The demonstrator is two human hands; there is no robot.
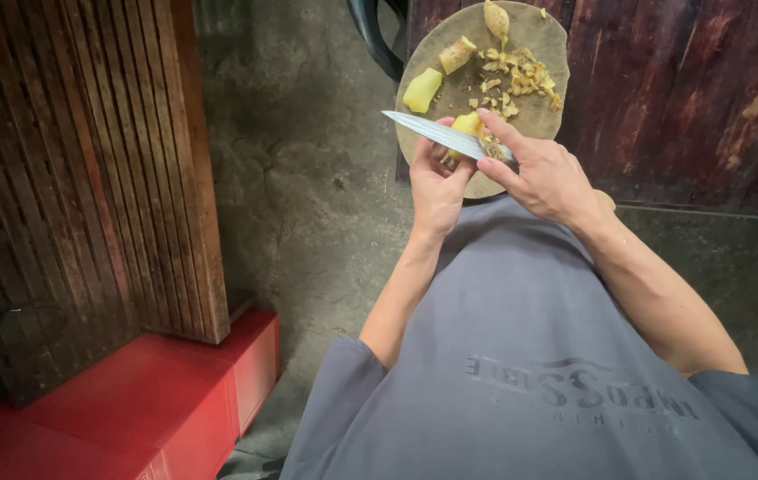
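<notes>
Left hand (437, 187) fingers curled tight round yellow peeled piece (466, 124), pinched at fingertips, over round wooden board (539, 31) edge. Knife blade (437, 133) lying across piece. Right hand (543, 178) fingers closed on knife handle, forefinger along spine. Peelings (521, 80) scattered farther up the board.

Yellow ginger piece (467, 124), silvery knife blade (432, 132), brown round board (534, 36)

A single head-worn camera looks steeply down, close over the round cutting board (530, 120) and grey-shirted torso (530, 356).
</notes>
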